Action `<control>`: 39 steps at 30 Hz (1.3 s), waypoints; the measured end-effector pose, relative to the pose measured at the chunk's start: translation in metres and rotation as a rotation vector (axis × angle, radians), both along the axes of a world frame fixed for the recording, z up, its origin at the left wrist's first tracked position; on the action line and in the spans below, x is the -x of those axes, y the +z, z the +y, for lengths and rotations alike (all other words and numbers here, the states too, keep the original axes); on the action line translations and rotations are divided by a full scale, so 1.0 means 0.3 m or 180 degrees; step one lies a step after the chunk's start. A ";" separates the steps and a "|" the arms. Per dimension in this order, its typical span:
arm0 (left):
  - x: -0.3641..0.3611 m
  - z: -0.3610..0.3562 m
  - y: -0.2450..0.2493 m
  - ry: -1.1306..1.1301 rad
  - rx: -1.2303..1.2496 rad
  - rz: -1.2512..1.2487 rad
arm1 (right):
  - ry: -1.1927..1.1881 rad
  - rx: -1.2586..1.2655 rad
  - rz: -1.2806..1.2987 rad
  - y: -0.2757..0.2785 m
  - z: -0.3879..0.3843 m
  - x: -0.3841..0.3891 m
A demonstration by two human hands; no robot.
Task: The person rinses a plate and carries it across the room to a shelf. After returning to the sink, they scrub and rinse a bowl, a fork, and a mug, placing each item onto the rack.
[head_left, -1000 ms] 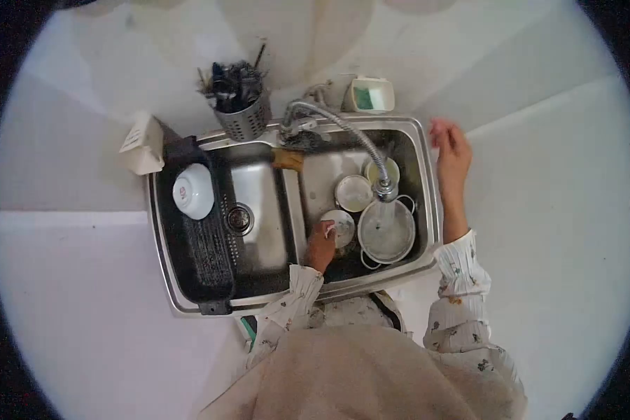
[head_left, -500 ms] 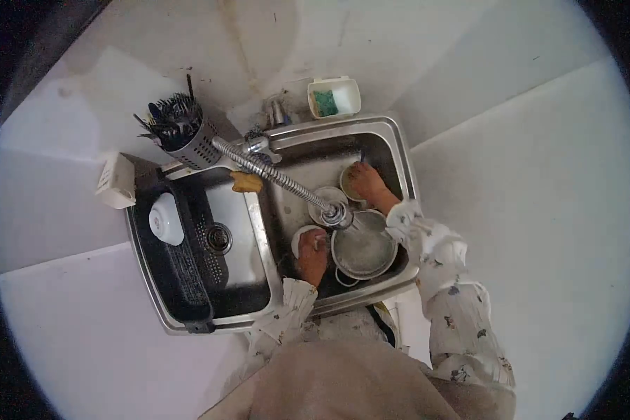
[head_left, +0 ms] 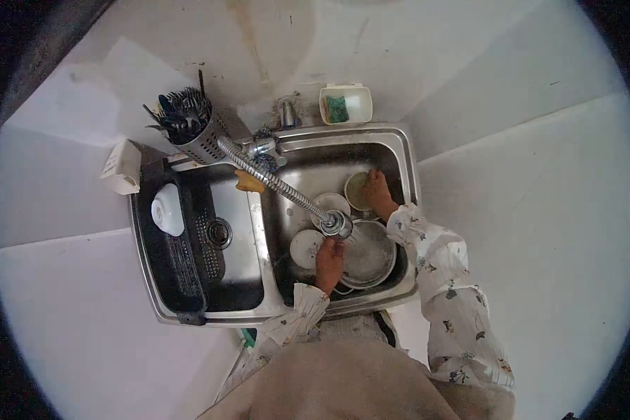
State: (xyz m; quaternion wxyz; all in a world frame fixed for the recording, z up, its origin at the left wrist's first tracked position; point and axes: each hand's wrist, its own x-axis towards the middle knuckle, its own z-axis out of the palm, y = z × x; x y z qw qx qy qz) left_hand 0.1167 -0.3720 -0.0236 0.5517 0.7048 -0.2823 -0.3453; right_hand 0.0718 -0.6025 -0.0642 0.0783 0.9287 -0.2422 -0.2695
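My right hand (head_left: 377, 192) grips the right side of a small round bowl (head_left: 357, 189) at the back right of the right sink basin. Just below the faucet's spray head (head_left: 337, 225), my left hand (head_left: 328, 264) has its fingers drawn together at the left rim of a large metal pot (head_left: 368, 260); I cannot tell what they hold. Water runs from the spray head into the pot, which has cloudy water in it. A white dish (head_left: 305, 250) lies to the left of that hand, and another round dish (head_left: 330, 204) sits behind the spray head.
A black rack (head_left: 189, 273) with a white bowl (head_left: 166, 210) fills the left basin's side. A cutlery holder (head_left: 204, 142) stands at the back. The flexible faucet hose (head_left: 273, 182) arches across. A yellow cloth (head_left: 249, 182) lies on the divider; a sponge tub (head_left: 358, 105) is behind.
My left hand has moved from the white dish rightward to the pot's rim under the spray head, uncovering the dish. My right hand stays at the small bowl. The view has shifted slightly.
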 end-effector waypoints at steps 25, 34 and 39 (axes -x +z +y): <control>0.079 -0.048 -0.043 -0.0024 -0.0227 0.2525 | -0.0285 0.0164 -0.1381 0.147 0.060 0.066; 0.040 0.043 -0.113 0.0002 0.0072 0.3012 | -0.1692 -0.1108 -0.2074 -0.119 0.072 -0.008; 0.004 0.075 -0.182 0.0011 0.0650 0.3741 | -0.1345 -0.1275 -0.1704 -0.122 0.080 -0.024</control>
